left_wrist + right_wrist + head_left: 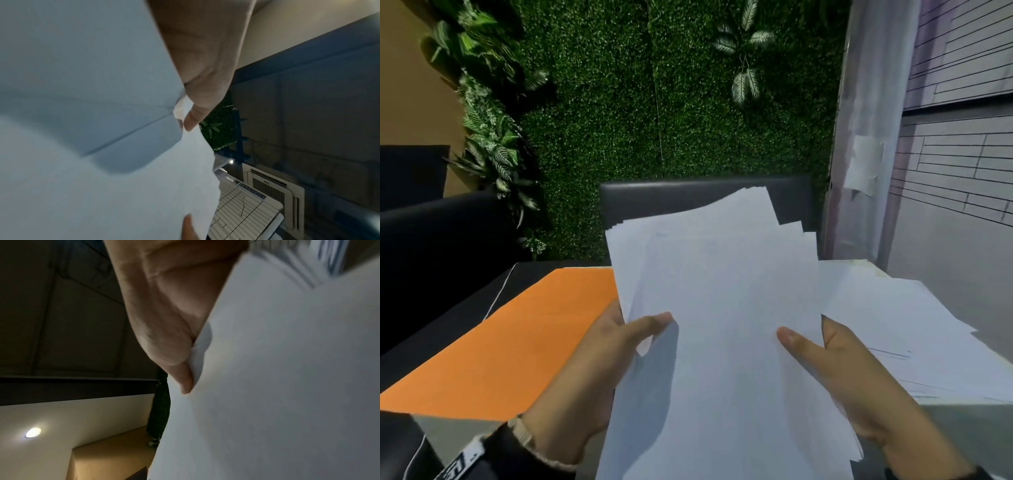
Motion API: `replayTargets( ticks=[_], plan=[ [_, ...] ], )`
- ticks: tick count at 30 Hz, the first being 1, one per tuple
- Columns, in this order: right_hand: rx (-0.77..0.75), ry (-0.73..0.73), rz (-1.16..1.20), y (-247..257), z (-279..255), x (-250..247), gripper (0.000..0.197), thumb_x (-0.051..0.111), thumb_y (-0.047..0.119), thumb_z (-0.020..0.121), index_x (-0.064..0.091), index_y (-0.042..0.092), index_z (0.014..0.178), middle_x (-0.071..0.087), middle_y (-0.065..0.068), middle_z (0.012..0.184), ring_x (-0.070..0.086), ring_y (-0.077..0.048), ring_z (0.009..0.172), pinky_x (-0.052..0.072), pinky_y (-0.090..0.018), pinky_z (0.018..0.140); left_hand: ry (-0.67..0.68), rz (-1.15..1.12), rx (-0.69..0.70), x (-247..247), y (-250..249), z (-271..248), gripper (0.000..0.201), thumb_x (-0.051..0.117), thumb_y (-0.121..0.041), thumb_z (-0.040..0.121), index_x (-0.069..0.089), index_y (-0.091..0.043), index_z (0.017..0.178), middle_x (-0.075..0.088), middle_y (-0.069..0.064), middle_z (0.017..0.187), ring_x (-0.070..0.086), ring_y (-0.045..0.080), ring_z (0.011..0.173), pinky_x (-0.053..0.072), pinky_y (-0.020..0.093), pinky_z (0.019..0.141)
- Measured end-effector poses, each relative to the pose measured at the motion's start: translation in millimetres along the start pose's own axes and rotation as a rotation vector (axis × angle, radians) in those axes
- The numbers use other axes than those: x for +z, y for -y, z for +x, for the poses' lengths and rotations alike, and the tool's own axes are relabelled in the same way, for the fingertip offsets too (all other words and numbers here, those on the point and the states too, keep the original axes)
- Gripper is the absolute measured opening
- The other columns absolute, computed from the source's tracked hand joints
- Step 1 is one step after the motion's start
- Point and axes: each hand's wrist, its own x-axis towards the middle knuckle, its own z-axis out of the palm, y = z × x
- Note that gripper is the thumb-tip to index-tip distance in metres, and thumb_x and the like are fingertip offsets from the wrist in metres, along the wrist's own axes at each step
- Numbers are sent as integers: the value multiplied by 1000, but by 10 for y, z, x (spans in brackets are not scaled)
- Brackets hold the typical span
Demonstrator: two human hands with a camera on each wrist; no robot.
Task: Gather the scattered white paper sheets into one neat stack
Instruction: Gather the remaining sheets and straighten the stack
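Observation:
A thick bundle of white paper sheets is held upright above the table, its top edges fanned and uneven. My left hand grips its left edge, thumb on the front and the other fingers hidden behind. My right hand grips the right edge the same way. In the left wrist view the sheets fill the left side beside my left hand. The right wrist view shows the sheets pressed against my right hand. More white sheets lie spread on the table at the right.
An orange sheet covers the table's left part. A dark chair back stands behind the table, in front of a green plant wall. A whiteboard with ruled lines leans at the right.

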Motion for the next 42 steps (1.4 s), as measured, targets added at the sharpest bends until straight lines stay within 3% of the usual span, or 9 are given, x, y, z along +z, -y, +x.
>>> replayTargets(
  ticks=[5, 10, 14, 19, 23, 26, 29, 34, 42],
  plan=[
    [-158, -124, 19, 152, -111, 101, 23, 66, 35, 99, 74, 34, 120, 81, 17, 109, 78, -6, 99, 59, -38, 96, -21, -51, 53, 19, 127, -200, 28, 67, -17, 105, 70, -33, 128, 85, 0, 115, 84, 27, 100, 64, 51, 89],
    [-415, -231, 7, 580, -243, 250, 10, 72, 42, 89, 73, 35, 96, 76, 33, 83, 73, 11, 79, 54, -5, 63, -54, 113, 556, 102, -247, -86, 25, 61, -12, 108, 65, -29, 126, 80, -10, 119, 79, 13, 106, 65, 29, 82],
    [-605, -367, -2, 791, -163, 403, 21, 71, 34, 97, 71, 24, 115, 79, 19, 95, 71, 11, 87, 51, -2, 67, -113, 131, 783, 246, -376, 154, 21, 56, -8, 113, 57, -26, 125, 74, -9, 120, 74, 12, 112, 62, 30, 91],
    [-483, -278, -158, 475, 127, 476, 36, 74, 35, 96, 67, 25, 130, 73, 32, 90, 68, 16, 83, 48, 1, 64, -86, 137, 612, 263, 58, 354, 29, 65, -16, 109, 55, -28, 134, 73, -19, 124, 71, 0, 119, 60, 20, 90],
    [-315, -214, -317, 196, 281, 376, 34, 73, 41, 96, 73, 20, 124, 73, 16, 94, 67, 5, 85, 48, -4, 61, -89, 144, 514, 121, 253, 394, 28, 64, -19, 109, 57, -33, 133, 74, -23, 119, 72, -5, 112, 60, 16, 84],
    [-330, -225, -232, 224, 272, 331, 20, 67, 37, 101, 71, 27, 117, 73, 19, 95, 69, 1, 89, 54, -17, 72, -124, 179, 562, 108, 187, 464, 24, 59, -15, 112, 55, -28, 132, 71, -16, 124, 71, -4, 110, 60, 19, 85],
    [-375, -238, -192, 442, 199, 337, 17, 65, 41, 102, 71, 27, 110, 69, 22, 93, 65, 5, 88, 48, 0, 60, -169, 140, 694, 143, 21, 482, 22, 59, -15, 112, 54, -29, 128, 69, -17, 123, 70, 6, 117, 60, 31, 97],
    [-458, -230, -129, 774, 79, 372, 21, 69, 47, 96, 62, 27, 99, 63, 18, 90, 65, 10, 66, 45, -2, 50, -141, 49, 931, 174, -291, 405, 32, 55, -4, 113, 46, -28, 132, 62, -10, 132, 66, 1, 123, 55, 25, 103],
    [-296, -71, -189, 213, 368, 441, 13, 73, 41, 96, 62, 44, 102, 67, 30, 99, 66, 19, 82, 49, -3, 64, -141, 105, 464, -62, 129, 516, 33, 69, -20, 107, 59, -16, 139, 75, -5, 131, 76, 9, 117, 65, 42, 98]
  ],
)
